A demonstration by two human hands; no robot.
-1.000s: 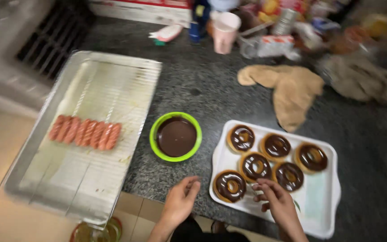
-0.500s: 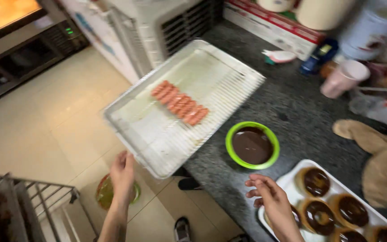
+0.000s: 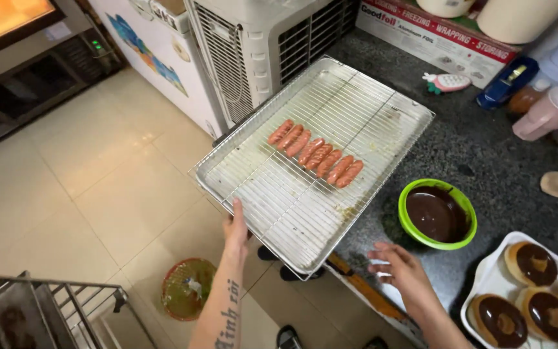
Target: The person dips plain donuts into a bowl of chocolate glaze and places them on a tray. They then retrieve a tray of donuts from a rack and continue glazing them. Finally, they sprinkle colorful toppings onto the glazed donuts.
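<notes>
A large metal tray (image 3: 227, 169) with a wire rack lies on the dark stone counter and overhangs its edge. Several pink sausages (image 3: 316, 154) lie in a row on the rack. My left hand (image 3: 236, 226) touches the tray's near left rim, fingers flat along it. My right hand (image 3: 402, 270) hovers over the counter edge with fingers apart, holding nothing, just below a green bowl (image 3: 438, 214) of dark chocolate. Chocolate-glazed doughnuts (image 3: 529, 262) sit on a white tray (image 3: 485, 279) at the lower right.
A white appliance with vents (image 3: 259, 45) stands behind the tray, an oven (image 3: 20, 32) glows far left. A foil box (image 3: 440, 39), pink cup (image 3: 550, 111) and small items crowd the counter's back. A metal rack (image 3: 53, 310) and round bin (image 3: 188, 287) are on the tiled floor.
The view swung left toward the floor. My left hand rose from low over the floor to the tray's near rim. My right hand left the doughnut tray and moved toward the counter edge.
</notes>
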